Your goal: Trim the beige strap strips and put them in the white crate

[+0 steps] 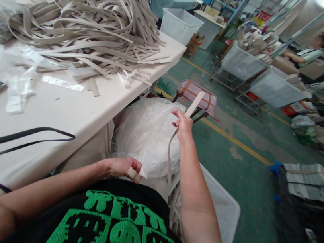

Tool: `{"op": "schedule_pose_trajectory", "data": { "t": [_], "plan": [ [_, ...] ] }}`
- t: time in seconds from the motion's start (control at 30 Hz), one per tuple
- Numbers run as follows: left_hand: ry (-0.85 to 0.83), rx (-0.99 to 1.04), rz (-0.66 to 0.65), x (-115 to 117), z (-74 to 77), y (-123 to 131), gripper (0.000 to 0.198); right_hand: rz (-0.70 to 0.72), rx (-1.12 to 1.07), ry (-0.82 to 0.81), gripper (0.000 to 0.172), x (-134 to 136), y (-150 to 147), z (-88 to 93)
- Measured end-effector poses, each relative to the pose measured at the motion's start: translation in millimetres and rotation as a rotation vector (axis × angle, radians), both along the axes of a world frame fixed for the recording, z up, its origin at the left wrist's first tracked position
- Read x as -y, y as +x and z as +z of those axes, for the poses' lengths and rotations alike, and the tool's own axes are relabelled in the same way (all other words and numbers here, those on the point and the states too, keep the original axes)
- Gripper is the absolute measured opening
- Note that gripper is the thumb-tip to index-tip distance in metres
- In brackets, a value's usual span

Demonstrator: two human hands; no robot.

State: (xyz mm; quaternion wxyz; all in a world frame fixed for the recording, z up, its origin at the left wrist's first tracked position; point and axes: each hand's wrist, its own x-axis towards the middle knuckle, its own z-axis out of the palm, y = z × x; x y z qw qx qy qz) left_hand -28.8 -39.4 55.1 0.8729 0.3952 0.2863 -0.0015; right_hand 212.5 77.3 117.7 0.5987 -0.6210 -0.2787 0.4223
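Note:
My right hand is closed around a flat beige strap. One end sticks up past the fist, and the rest hangs down toward my lap. In front of my body, my left hand has its fingers curled in, with a beige wrap on one finger. It is close to the lower edge of a bulging clear plastic bag, and what it pinches, if anything, is hidden. On the table to the left lies a large heap of similar beige straps.
A dark cord loop and plastic film lie on the table. A pink-covered stool stands ahead. Beside my right arm is a white bin. Loaded carts stand farther off, with a person behind them.

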Motion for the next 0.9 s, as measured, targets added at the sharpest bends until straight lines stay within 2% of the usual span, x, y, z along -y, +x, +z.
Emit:
{"op": "schedule_pose_trajectory", "data": {
  "t": [0.17,0.23,0.3,0.33,0.4,0.47,0.5,0.57,0.6,0.7,0.77,0.83,0.9],
  "plan": [
    [0.082,-0.032,-0.058,3,-3.4,1,0.022,0.019,0.009,-0.014,0.016,3,-2,-2.3],
    [0.27,-0.091,-0.123,-5,-7.8,-1,0.018,0.038,0.023,-0.014,0.017,6,-3,-2.2],
    [0.565,-0.258,-0.096,-20,-11.5,-4,0.015,0.069,0.037,-0.011,0.019,11,-3,-1.1],
    [0.704,-0.35,-0.013,-29,-12.3,-3,0.019,0.084,0.043,-0.008,0.019,15,-3,-0.4],
    [0.881,-0.447,0.253,-49,-10.8,1,0.04,0.128,0.053,0.005,0.021,23,-4,1.5],
    [0.948,-0.39,0.5,-68,-5.2,11,0.075,0.219,0.053,0.025,0.024,33,-6,4.2],
    [0.966,-0.332,0.575,-76,-1.6,18,0.09,0.281,0.047,0.037,0.026,38,-7,6.1],
    [0.991,-0.224,0.628,-88,5.7,35,0.104,0.409,0.023,0.058,0.028,48,-12,11.7],
    [0.99,-0.176,0.62,-91,8.9,43,0.103,0.462,0.006,0.067,0.028,53,-14,15.3],
    [0.861,-0.033,0.492,-92,15.2,61,0.067,0.526,-0.032,0.093,0.028,63,-16,27.5],
    [0.713,0.04,0.4,-84,16.7,63,0.047,0.457,-0.036,0.112,0.028,64,-11,33.8],
    [0.587,0.066,0.379,-72,16.6,55,0.04,0.324,-0.054,0.121,0.027,61,1,36.4],
    [0.48,0.065,0.411,-59,15.5,41,0.04,0.167,-0.119,0.115,0.023,55,17,34.6]
  ]
}}
